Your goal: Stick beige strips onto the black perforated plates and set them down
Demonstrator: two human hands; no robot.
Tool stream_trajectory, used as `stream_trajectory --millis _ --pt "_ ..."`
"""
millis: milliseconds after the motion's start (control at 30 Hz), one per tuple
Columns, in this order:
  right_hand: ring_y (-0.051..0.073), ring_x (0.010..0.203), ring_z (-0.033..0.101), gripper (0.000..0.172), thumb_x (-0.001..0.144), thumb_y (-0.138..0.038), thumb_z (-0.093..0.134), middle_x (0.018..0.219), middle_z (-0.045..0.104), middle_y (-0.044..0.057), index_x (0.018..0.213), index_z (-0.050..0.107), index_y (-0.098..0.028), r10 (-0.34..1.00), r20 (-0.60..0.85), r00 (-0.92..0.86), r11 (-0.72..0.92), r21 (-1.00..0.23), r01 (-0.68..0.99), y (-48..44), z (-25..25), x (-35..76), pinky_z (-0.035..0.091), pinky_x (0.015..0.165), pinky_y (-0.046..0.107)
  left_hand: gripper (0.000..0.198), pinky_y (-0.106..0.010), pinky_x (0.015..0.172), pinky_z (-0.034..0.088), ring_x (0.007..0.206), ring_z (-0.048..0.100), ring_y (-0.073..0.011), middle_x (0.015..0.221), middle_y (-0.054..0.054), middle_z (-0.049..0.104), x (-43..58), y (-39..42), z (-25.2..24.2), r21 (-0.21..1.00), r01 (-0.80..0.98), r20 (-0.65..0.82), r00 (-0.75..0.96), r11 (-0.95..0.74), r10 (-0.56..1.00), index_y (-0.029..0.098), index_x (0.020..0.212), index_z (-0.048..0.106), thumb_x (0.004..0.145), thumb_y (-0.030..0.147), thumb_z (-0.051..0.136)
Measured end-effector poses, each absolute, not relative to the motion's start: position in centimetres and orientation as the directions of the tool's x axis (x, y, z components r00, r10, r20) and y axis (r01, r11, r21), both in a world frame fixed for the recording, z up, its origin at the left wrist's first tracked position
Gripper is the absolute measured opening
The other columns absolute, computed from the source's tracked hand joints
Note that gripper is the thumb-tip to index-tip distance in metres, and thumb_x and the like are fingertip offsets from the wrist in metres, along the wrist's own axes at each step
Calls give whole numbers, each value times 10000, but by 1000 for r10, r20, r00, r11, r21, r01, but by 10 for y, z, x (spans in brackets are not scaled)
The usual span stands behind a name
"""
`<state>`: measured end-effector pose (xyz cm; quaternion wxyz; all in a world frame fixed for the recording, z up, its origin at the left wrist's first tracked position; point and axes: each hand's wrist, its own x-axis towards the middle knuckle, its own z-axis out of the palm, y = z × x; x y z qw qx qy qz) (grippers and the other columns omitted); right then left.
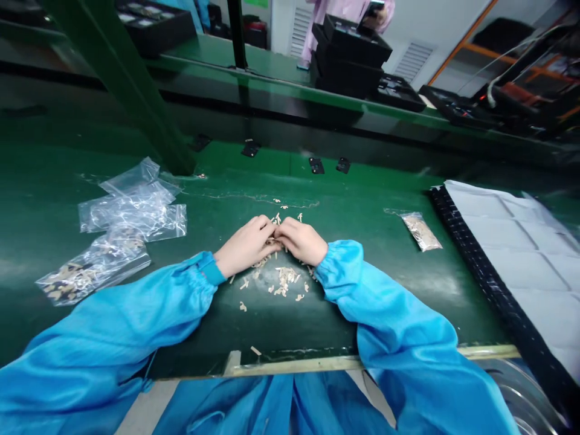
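Observation:
My left hand point(244, 246) and my right hand point(301, 240) meet at the fingertips in the middle of the green bench mat point(362, 302). Between them shows a small beige piece point(273, 241), held in both sets of curled fingers. Many similar small beige pieces point(283, 281) lie scattered on the mat just below and above my hands. Blue sleeves cover both my arms. To the left lies a clear zip bag with beige pieces point(93, 272), beyond my left hand's reach of contact.
Empty-looking clear plastic bags point(133, 205) lie at the left, and a small bag of beige pieces point(420, 231) lies at the right. A white compartmented sheet point(521, 260) with a black edge sits far right. A green post point(122, 78) rises behind; a person in pink point(348, 24) stands beyond stacked black trays point(351, 57).

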<state>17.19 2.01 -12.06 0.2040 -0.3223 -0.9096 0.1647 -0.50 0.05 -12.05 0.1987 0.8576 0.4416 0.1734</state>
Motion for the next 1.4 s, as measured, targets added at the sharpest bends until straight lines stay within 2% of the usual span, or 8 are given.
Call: stream_trajectory --millis 100,300,567,767,867,1033,1167,1400 --pt "145 776 562 130 865 -147 465 813 605 41 854 593 -166 690 389 -610 701 -568 431 19 -94 186 468 710 280 218 -352 771 460 823 565 -207 837 -71 589 -4 11 -112 499 685 129 547 -531 827 159 876 620 834 188 407" --pt "153 854 601 154 869 -235 503 896 648 56 843 648 -191 638 426 -642 698 -671 248 -1 -45 206 483 802 317 302 -342 895 452 974 596 -182 1026 -40 657 -19 -6 -67 703 482 250 521 -523 816 201 932 650 827 151 371" --pt "169 839 616 120 856 -264 516 863 632 56 891 599 -184 743 397 -538 594 -763 257 -5 -73 221 509 788 355 289 -423 969 427 1126 539 -238 1172 -57 620 -41 -31 -71 846 427 63 515 -320 855 230 1080 603 847 261 437" --pt "231 1214 437 350 884 -338 450 1265 487 133 1210 454 -212 877 255 -408 440 -770 463 -21 -124 241 346 1030 452 777 -524 1083 223 1342 232 -310 1481 -105 211 -68 -68 -105 680 666 44 381 -307 924 263 1408 158 767 380 581" --pt "235 1232 417 429 897 -409 390 1300 457 161 1259 404 -178 848 209 -488 445 -780 440 -30 -128 214 335 1040 446 827 -522 1101 175 1360 165 -313 1495 -134 139 -49 -70 -117 698 656 46 360 -288 932 214 1425 73 782 424 549" --pt "214 1174 470 477 894 -523 300 1216 513 130 1203 452 -193 763 369 -531 506 -852 135 -29 -124 173 389 995 396 694 -470 1121 152 1376 142 -267 1492 -154 154 12 -45 -128 927 262 166 355 -268 920 152 1411 132 860 527 324" --pt "208 1068 522 472 886 -543 305 1074 589 109 1012 580 -181 858 337 -389 453 -852 261 15 -126 193 369 985 391 588 -410 1141 138 1379 154 -221 1498 -94 191 18 -41 -128 967 5 243 304 -256 921 196 1387 222 883 488 307" --pt "200 1005 570 603 825 -648 310 1009 648 82 912 641 -152 832 240 -500 388 -896 217 105 -129 179 374 969 359 475 -387 1135 157 1319 308 -216 1363 -73 430 -39 -8 -141 985 -32 166 -84 -169 983 204 1219 461 857 497 370"
